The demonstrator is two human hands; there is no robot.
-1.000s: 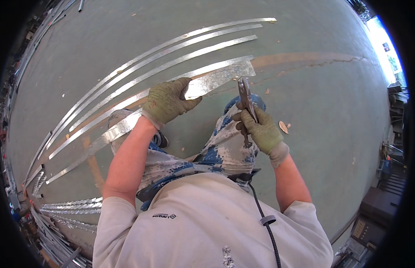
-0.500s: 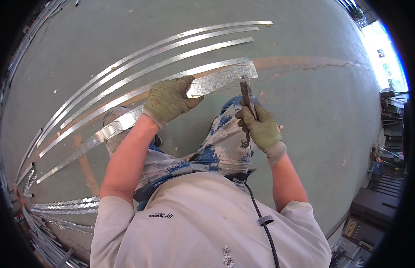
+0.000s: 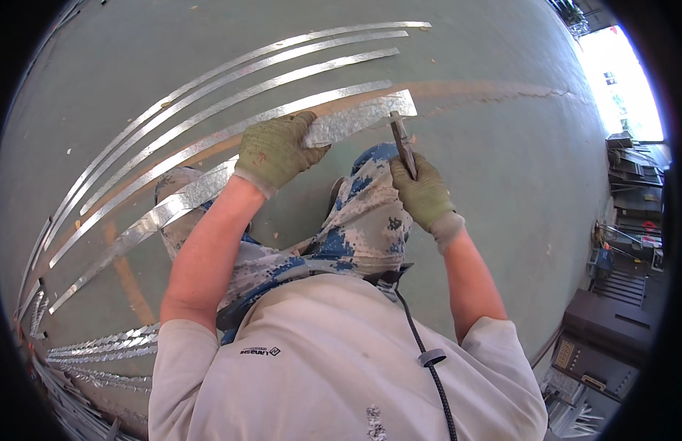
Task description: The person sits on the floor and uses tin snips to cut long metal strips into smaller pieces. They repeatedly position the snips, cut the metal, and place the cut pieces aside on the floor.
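Note:
My left hand (image 3: 275,153), in a green work glove, is closed around a long, shiny sheet-metal strip (image 3: 359,119). The strip's wide end sticks out to the right of the glove; its other part runs down to the lower left past my knee. My right hand (image 3: 421,192), gloved alike, grips a pair of dark metal snips (image 3: 402,145). Their tip points away from me and lies at the strip's lower edge, close to its right end. I cannot tell whether the jaws touch the metal. The handles are mostly hidden in the glove.
Several narrower metal strips (image 3: 282,77) lie side by side on the grey-green floor (image 3: 495,184) beyond my hands. Jagged metal pieces (image 3: 106,345) lie at lower left. Dark cabinets (image 3: 605,334) and racks stand at the right, below a bright opening (image 3: 623,84). A crack crosses the floor.
The snips have shifted slightly against the strip's end, and a handle that showed below my right hand is now hidden. My left hand keeps its hold. The whole view has shifted a little.

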